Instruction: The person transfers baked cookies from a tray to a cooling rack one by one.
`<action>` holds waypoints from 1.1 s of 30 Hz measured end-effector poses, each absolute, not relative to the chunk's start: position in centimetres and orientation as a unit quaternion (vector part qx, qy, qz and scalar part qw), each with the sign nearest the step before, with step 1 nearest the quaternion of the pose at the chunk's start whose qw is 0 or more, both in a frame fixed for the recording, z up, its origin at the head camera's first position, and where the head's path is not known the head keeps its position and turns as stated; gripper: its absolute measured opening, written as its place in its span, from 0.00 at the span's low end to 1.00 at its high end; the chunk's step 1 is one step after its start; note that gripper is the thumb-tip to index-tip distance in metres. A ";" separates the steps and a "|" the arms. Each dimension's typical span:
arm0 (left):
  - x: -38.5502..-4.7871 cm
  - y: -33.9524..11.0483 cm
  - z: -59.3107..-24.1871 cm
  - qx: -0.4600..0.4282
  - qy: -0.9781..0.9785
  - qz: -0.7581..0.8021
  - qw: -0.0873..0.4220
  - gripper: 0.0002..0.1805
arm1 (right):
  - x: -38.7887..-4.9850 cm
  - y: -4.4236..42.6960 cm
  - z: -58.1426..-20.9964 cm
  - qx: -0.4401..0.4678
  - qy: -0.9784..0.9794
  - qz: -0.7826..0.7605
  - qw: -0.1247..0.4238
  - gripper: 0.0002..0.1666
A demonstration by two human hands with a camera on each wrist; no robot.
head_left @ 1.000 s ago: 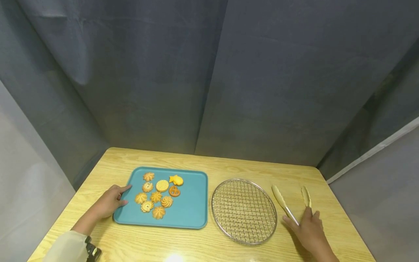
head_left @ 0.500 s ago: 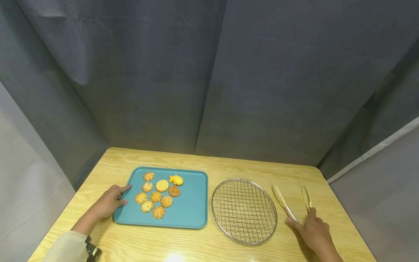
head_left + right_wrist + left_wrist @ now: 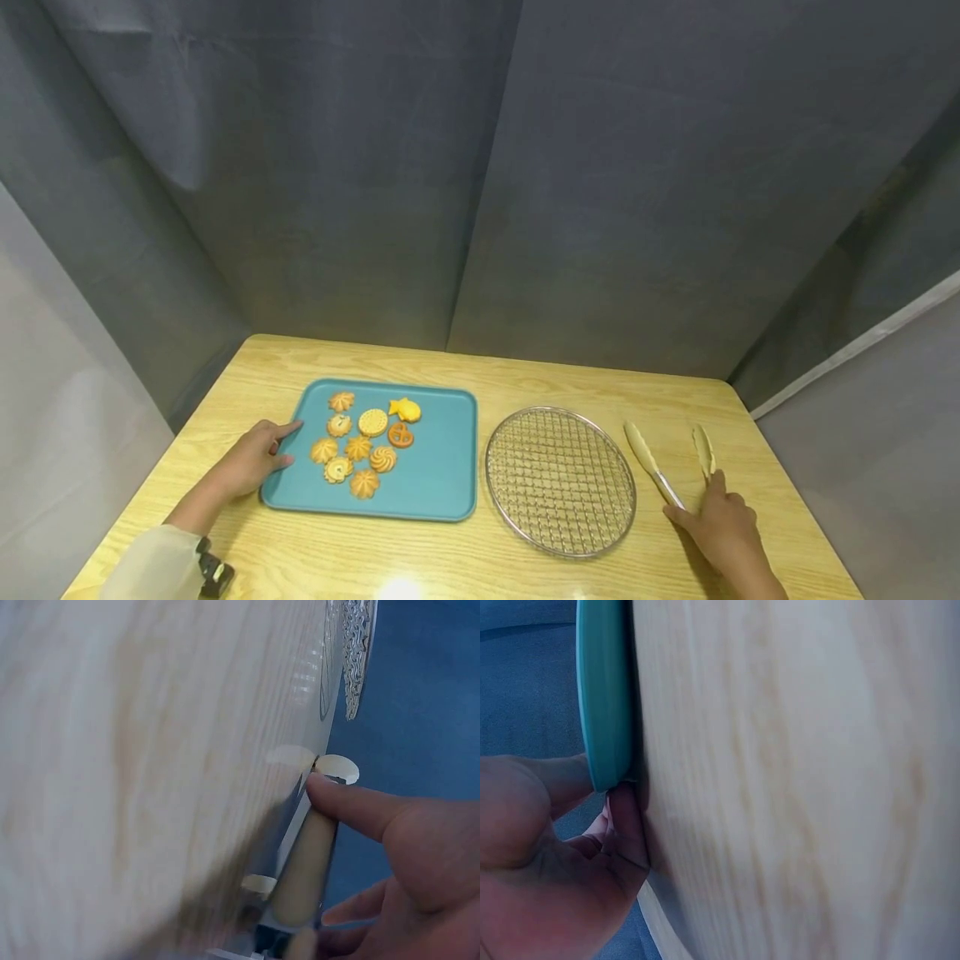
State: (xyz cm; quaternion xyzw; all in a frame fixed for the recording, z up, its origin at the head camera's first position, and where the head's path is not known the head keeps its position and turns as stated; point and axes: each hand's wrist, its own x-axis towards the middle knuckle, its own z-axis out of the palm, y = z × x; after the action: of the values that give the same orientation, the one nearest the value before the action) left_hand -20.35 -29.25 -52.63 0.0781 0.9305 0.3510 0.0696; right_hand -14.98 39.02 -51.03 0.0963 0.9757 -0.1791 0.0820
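Near the left edge of the tabletop, the left hand pinches the left rim of a blue tray. Cookies lie on the tray's left and middle. A round wire rack sits just beside its right edge. Near the tabletop's right edge, the right hand, partly spread, holds tongs, tips apart.

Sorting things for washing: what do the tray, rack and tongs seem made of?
Tray: smooth, even teal with little glare, so probably plastic or coated metal. Rack: likely bare steel wire, from its silvery shine and open grid. Tongs: silvery, likely metal; their cream tips look duller, perhaps plastic or silicone.
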 end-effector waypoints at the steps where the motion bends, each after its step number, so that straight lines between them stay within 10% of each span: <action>1: -20.3 -29.3 -52.7 0.078 0.930 0.351 0.069 0.34 | -15.0 39.0 -51.0 0.096 0.976 -0.180 0.079 0.74; 33: -20.5 -29.3 -52.9 0.086 0.936 0.338 0.058 0.33 | -15.4 40.0 -49.8 0.131 0.959 -0.235 0.086 0.79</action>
State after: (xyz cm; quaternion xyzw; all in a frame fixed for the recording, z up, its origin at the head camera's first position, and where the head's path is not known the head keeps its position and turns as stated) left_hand -20.47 -29.28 -52.95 0.0863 0.9355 0.3376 0.0581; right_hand -15.43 39.98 -49.78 0.1305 0.9595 -0.2346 0.0859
